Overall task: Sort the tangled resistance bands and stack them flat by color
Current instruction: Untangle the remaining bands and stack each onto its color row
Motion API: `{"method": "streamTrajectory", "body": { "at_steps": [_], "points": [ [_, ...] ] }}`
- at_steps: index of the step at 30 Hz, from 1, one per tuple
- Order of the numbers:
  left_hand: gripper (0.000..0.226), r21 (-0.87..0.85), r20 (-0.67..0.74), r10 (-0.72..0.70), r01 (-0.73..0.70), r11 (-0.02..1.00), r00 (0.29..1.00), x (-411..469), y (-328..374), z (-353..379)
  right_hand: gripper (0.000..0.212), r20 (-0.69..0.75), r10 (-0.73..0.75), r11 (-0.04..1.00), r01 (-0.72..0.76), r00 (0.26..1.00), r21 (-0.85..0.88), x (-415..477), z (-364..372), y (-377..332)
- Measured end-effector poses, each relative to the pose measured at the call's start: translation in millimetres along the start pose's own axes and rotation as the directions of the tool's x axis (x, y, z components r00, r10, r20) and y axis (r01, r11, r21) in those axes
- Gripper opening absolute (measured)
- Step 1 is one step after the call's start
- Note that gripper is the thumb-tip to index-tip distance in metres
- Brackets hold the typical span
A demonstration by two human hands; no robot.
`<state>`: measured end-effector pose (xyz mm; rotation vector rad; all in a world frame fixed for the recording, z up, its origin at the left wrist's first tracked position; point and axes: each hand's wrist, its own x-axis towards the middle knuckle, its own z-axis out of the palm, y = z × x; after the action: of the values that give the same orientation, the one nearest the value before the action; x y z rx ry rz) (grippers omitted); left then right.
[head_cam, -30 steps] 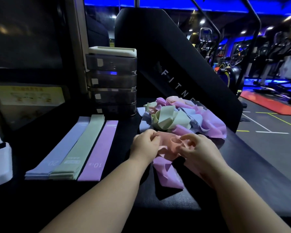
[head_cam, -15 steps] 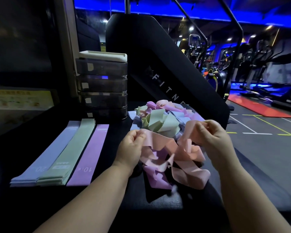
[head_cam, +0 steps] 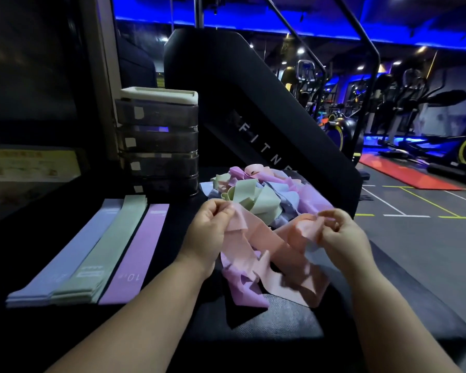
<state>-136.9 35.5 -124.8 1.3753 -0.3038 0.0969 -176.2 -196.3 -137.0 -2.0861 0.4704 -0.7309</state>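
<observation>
A pink resistance band (head_cam: 269, 243) is stretched between my hands above the dark table. My left hand (head_cam: 209, 228) pinches its left end and my right hand (head_cam: 339, 232) pinches its right end. More pink loops and a purple band (head_cam: 242, 289) hang tangled under it and trail onto the table. Behind my hands lies the tangled pile (head_cam: 256, 195) of green, blue, purple and pink bands. On the left, flat stacks lie side by side: blue (head_cam: 65, 254), green (head_cam: 111, 246) and purple (head_cam: 143, 251).
A stack of translucent drawers (head_cam: 159, 146) with a white lid stands behind the flat stacks. A black slanted machine panel (head_cam: 253, 117) rises behind the pile. The table's right edge (head_cam: 414, 286) drops to the gym floor, with exercise machines beyond.
My hands have lifted the pink band off the pile and pulled apart, so it now spans between them. The hanging loops have come up with it.
</observation>
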Motion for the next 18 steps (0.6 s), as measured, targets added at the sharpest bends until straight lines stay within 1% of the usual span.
{"method": "streamTrajectory", "body": {
  "at_steps": [2, 3, 4, 6, 7, 8, 9, 10, 11, 12, 14, 16, 17, 18],
  "points": [
    [0.010, -0.043, 0.060, -0.046, 0.048, 0.998, 0.997, 2.2, 13.9, 4.6, 0.038, 0.049, 0.037, 0.998, -0.035, 0.998, -0.048, -0.6, -0.1, -2.8],
    [0.008, -0.058, 0.092, -0.065, 0.070, 0.996, 0.994, 3.1, 20.3, 7.1, 0.047, 0.053, 0.025, 0.998, -0.022, 0.998, -0.052, -1.7, -0.7, -6.5],
    [0.010, -0.058, 0.125, -0.076, 0.083, 0.995, 0.989, 3.7, 25.7, 9.7, 0.052, 0.038, -0.018, 0.998, 0.020, 0.999, -0.053, -3.1, -1.6, -11.5],
    [0.020, -0.033, 0.194, -0.086, 0.094, 0.995, 0.977, 5.5, 34.5, 14.3, 0.051, 0.011, -0.152, 0.988, 0.153, 0.988, -0.032, -8.1, -3.4, -25.2],
    [0.025, -0.027, 0.230, -0.082, 0.091, 0.995, 0.970, 5.4, 38.8, 16.1, 0.047, 0.040, -0.202, 0.979, 0.201, 0.979, 0.022, -10.4, -3.3, -31.1],
    [0.028, -0.027, 0.259, -0.081, 0.091, 0.996, 0.962, 5.5, 42.5, 17.3, 0.041, 0.106, -0.232, 0.969, 0.220, 0.967, 0.114, -14.0, -2.8, -37.1],
    [0.027, -0.032, 0.283, -0.078, 0.091, 0.995, 0.956, 5.0, 45.9, 18.6, 0.032, 0.205, -0.241, 0.956, 0.195, 0.949, 0.221, -18.0, -1.0, -41.5],
    [0.022, -0.038, 0.296, -0.080, 0.095, 0.995, 0.952, 4.3, 48.9, 18.9, 0.028, 0.313, -0.257, 0.940, 0.160, 0.914, 0.303, -22.3, 0.7, -44.9],
    [0.014, -0.047, 0.311, -0.078, 0.098, 0.994, 0.947, 3.2, 51.4, 19.3, 0.037, 0.405, -0.277, 0.927, 0.131, 0.872, 0.352, -25.0, 3.3, -46.1],
    [0.011, -0.062, 0.319, -0.083, 0.109, 0.992, 0.944, 1.8, 53.6, 19.3, 0.049, 0.475, -0.296, 0.916, 0.105, 0.828, 0.388, -27.9, 5.8, -47.3],
    [0.014, -0.088, 0.334, -0.082, 0.118, 0.989, 0.939, -0.5, 56.7, 19.0, 0.063, 0.539, -0.307, 0.896, 0.047, 0.784, 0.441, -32.3, 8.7, -49.7],
    [0.014, -0.118, 0.325, -0.062, 0.105, 0.987, 0.944, -3.1, 59.5, 18.6, 0.066, 0.549, -0.312, 0.888, 0.031, 0.775, 0.460, -34.5, 7.9, -51.9],
    [0.018, -0.130, 0.310, -0.051, 0.096, 0.987, 0.949, -4.1, 60.0, 18.0, 0.061, 0.547, -0.321, 0.872, 0.016, 0.773, 0.489, -34.0, 7.2, -51.7],
    [0.020, -0.136, 0.289, -0.047, 0.089, 0.987, 0.956, -6.0, 61.7, 17.8, 0.051, 0.540, -0.338, 0.851, 0.005, 0.770, 0.525, -33.8, 5.7, -51.5]
  ]
}}
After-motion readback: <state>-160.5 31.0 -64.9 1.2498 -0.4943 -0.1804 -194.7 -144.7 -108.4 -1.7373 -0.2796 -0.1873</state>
